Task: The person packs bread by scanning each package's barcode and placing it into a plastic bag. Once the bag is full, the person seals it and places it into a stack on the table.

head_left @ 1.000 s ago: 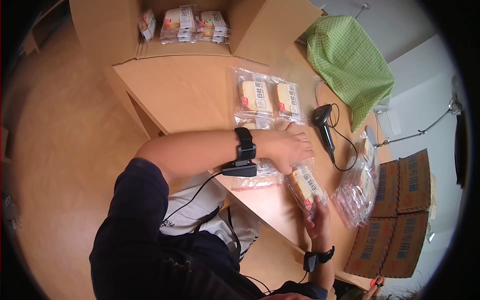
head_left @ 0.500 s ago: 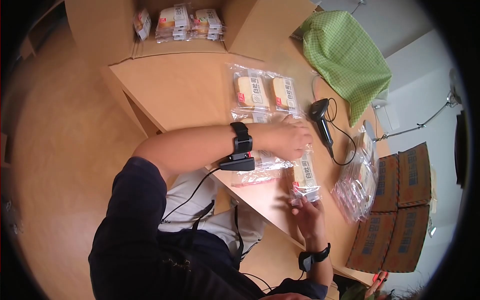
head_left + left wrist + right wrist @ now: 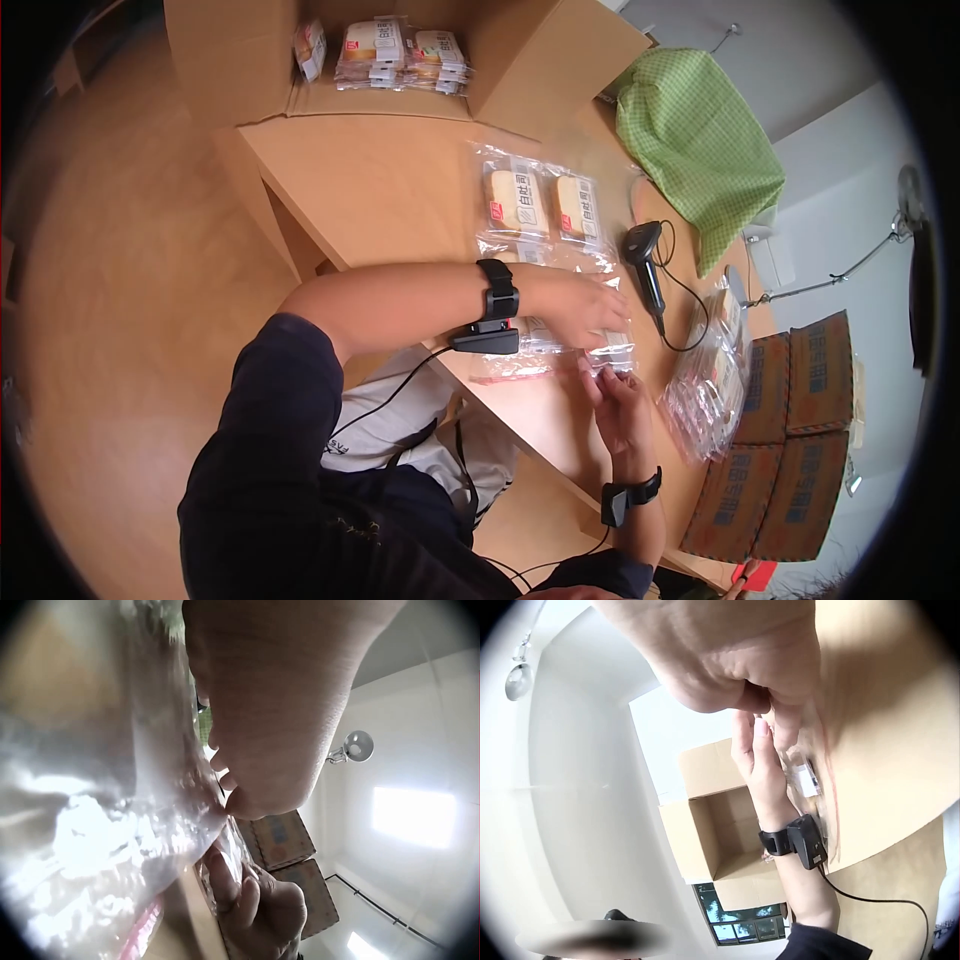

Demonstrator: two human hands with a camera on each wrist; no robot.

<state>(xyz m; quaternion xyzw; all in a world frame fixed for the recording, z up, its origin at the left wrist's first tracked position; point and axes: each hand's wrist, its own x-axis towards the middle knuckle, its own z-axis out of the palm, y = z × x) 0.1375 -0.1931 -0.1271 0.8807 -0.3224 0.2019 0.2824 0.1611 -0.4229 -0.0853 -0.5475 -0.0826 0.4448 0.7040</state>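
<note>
Between both hands, on the table, lies a clear-wrapped sliced-bread packet [image 3: 610, 353], mostly covered by the hands. My left hand [image 3: 580, 308] reaches across it from the left, palm down, its outstretched fingers resting on the wrapper. My right hand [image 3: 622, 405] pinches the packet's near end; in the left wrist view, clear film shows between that hand's thumb and fingers [image 3: 247, 900]. Under and beyond the left forearm are several similar bread packets [image 3: 515, 200] laid in rows, with shiny clear plastic [image 3: 520, 368] edged in pink on the near side.
An open cardboard box [image 3: 545, 60] with stacked bread packets stands at the back. A corded barcode scanner [image 3: 645, 262] lies right of the rows. Farther right are a pile of bread packets [image 3: 708, 375] and stacked brown cartons [image 3: 790, 440]. A green checked cloth [image 3: 700, 150] hangs behind.
The bread packet, tilted in the right hand earlier, has straightened and moved away from me, in line with the rows. My right hand followed it; the left hand now covers more of it.
</note>
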